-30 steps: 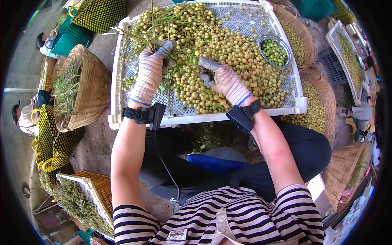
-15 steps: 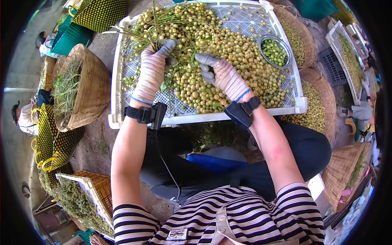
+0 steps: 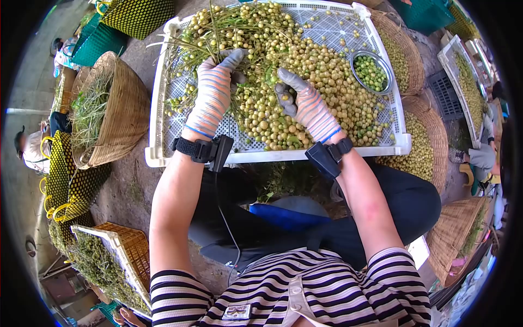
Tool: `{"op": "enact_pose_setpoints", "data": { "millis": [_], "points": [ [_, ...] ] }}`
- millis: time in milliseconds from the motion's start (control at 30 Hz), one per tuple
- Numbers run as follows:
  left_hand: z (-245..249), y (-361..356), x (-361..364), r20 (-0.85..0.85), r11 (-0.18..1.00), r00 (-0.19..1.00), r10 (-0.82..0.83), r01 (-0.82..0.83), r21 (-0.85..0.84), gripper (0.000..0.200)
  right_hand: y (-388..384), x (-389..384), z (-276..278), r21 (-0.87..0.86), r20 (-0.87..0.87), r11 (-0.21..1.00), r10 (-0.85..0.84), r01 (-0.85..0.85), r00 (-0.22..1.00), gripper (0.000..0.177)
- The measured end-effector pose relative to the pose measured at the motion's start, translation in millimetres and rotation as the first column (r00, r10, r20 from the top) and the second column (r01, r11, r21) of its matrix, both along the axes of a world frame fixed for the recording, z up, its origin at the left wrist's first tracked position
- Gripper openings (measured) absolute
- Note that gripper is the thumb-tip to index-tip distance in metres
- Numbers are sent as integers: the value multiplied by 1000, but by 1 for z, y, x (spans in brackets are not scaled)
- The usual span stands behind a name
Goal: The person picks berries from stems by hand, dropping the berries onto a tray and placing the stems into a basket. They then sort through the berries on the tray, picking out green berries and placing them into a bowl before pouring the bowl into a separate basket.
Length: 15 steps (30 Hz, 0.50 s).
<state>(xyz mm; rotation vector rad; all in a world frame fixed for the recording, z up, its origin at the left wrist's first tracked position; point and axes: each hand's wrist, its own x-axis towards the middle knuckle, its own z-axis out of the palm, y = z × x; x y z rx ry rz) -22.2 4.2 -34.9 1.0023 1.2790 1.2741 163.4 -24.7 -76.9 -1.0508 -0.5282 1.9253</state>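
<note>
Both hands wear striped gloves with grey palms and fingers. My left hand (image 3: pixel 218 82) is closed around a bunch of thin fruit stems (image 3: pixel 213 32) that sticks up past the fingers, over the left part of a white mesh tray (image 3: pixel 163 109). Small round yellow-brown fruits (image 3: pixel 321 65) cover much of that tray, loose in the middle and on stems at the upper left. Just above the loose fruits is my right hand (image 3: pixel 302 98), its thumb held apart from the curled fingers, with nothing clearly visible between them.
A metal bowl of green fruits (image 3: pixel 371 72) sits on the tray's right side. Wicker baskets of fruit (image 3: pixel 419 141) stand to the right. At left are a wicker basket with stems (image 3: pixel 122 109), yellow-black bags (image 3: pixel 81 180) and a crate of stalks (image 3: pixel 109 261). Other people are at both edges.
My right hand has shifted slightly right, and its thumb and fingers are further apart. The left hand has moved slightly right and up, still holding the stems. The view has shifted a little.
</note>
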Motion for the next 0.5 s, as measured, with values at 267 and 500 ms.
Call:
{"op": "enact_pose_setpoints", "data": {
  "millis": [267, 500],
  "points": [
    [4, -2, 1, -15, 999, 1000, 11, -11, -50, 17, 0, -1, 1, 113, 111, 993, 15, -27, 994, 40],
    [1, -1, 2, -18, 1000, 1000, -11, 10, -19, 16, 10, 2, -9, 60, -200, 991, 128, -119, 971, 20]
  ]
}}
